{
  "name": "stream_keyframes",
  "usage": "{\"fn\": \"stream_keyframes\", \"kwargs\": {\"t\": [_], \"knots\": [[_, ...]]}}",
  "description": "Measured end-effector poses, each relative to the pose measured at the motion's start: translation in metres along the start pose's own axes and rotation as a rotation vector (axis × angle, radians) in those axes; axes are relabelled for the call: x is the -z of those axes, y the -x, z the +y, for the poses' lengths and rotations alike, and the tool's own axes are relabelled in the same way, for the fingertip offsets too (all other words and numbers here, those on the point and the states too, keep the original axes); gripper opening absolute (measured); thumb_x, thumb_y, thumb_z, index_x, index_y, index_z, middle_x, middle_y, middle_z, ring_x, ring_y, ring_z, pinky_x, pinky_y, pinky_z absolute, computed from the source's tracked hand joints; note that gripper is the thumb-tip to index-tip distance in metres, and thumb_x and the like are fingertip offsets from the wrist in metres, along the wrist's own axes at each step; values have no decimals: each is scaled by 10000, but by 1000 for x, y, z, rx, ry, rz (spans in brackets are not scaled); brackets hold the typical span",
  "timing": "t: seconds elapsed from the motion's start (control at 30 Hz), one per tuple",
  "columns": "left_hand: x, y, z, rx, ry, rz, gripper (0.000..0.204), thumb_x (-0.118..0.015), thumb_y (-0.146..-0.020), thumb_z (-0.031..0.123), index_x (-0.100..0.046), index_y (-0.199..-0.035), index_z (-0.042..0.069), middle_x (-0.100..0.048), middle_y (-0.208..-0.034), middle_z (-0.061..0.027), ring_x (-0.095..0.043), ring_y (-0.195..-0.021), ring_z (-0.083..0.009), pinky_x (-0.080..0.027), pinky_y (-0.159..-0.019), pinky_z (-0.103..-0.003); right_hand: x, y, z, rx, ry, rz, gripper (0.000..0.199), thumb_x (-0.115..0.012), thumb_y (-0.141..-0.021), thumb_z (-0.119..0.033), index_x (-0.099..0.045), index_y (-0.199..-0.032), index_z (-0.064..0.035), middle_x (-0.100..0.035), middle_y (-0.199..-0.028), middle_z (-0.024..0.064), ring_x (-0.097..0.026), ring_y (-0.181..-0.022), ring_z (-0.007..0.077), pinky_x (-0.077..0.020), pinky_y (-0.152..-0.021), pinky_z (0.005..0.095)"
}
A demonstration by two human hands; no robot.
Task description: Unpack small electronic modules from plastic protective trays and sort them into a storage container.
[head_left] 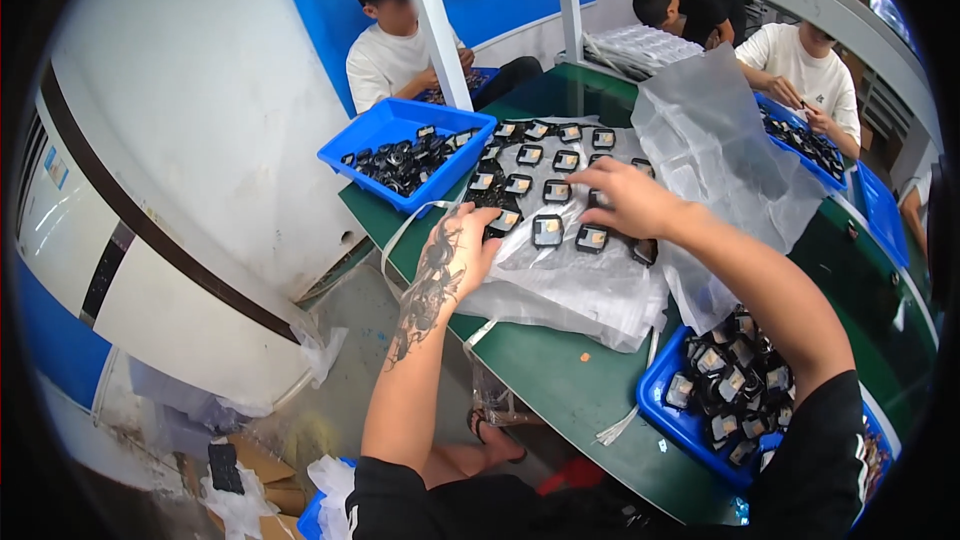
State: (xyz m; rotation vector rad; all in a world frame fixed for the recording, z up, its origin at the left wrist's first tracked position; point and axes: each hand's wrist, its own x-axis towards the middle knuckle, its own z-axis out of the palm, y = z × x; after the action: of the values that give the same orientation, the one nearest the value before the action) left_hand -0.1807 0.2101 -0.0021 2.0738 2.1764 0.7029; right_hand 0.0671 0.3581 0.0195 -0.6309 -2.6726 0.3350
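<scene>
Small square black frames with pale, silvery faces, like watch cases, lie in rows on a translucent white sheet over the green table. My left hand, tattooed down to the wrist, rests at the left end of the nearest row. Its thumb and forefinger are spread on either side of one case, touching its edge. Over the right part of the rows, my right hand reaches in with its fingers apart. One case sits between its forefinger and thumb, partly hidden; I see neither hand lifting anything.
A blue tray of black parts stands at the table's far left corner. Another blue tray, heaped with similar cases, is by my right elbow. A loose translucent sheet curls up on the right. A white post rises behind. Several people work beyond.
</scene>
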Motion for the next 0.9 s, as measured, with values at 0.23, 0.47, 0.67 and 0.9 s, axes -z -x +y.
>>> {"fn": "stream_keyframes", "kwargs": {"t": [0.23,0.47,0.67,0.9], "knots": [[7,-19,11,-87,154,357,115,-639,-838,22,-715,-922,40,-719,-862,-125,-705,-739,-251,-555,-680,-331,-10,-47,-4,-80,-180,222,378,-752,-798,-275,-693,-1056,-5,-678,-1044,196,-650,-974,335,-508,-876,403],[-10,-23,18,-212,132,174,118,-739,-786,133,-706,-868,55,-684,-981,-104,-631,-974,-293,-489,-869,-372,-7,-56,3,98,54,-148,410,-788,-759,-249,-667,-1098,-52,-673,-1006,162,-636,-986,333,-487,-897,424],[4,-30,18,-118,123,-57,223,-769,-767,179,-618,-899,81,-615,-1053,-134,-627,-963,-329,-485,-839,-422,11,-55,6,-82,-260,-250,455,-842,-689,-239,-665,-1069,-62,-676,-1014,129,-632,-995,253,-485,-869,354],[5,-45,13,-255,97,47,190,-738,-725,131,-603,-825,43,-647,-860,-124,-632,-711,-277,-493,-658,-370,68,-24,60,-311,-70,-37,435,-827,-715,-214,-666,-1079,-39,-686,-1015,144,-645,-964,224,-489,-878,320]]}}
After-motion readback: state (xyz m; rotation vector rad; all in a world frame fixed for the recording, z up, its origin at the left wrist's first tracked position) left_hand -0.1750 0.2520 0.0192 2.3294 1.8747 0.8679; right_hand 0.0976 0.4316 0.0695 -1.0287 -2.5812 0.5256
